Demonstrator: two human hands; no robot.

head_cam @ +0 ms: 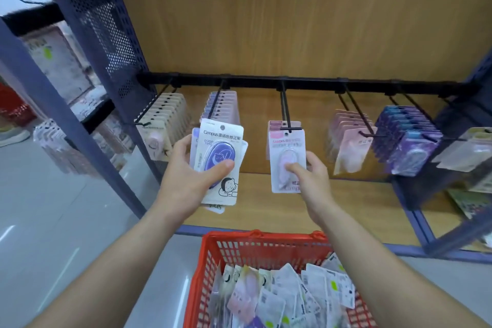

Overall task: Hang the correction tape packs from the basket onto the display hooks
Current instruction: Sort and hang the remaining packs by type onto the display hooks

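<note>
red plastic lattice basket (255, 237) holds a heap of loose correction tape packs (279, 298), so most of the work is left. left hand (186, 176) grips a stack of purple-tape cards (221, 157), thumb pressed on top. right hand (314, 170) pinches a pink-tape card (286, 160) at the tip of the centre black wire hook (285, 109); whether its hole is threaded is unclear. basket's near side is cut off.

Hook rail (292, 85) black. Behind rail, back panel (292, 21) tan wood-grain. Below rail, basket (239, 249) red, lattice walls. Under rail's middle, pink correction tape pack (286, 138), lilac dispenser (286, 154). Under rail's left part, white correction tape pack (221, 132), indigo dispenser (219, 153), possibly bear print.
</note>
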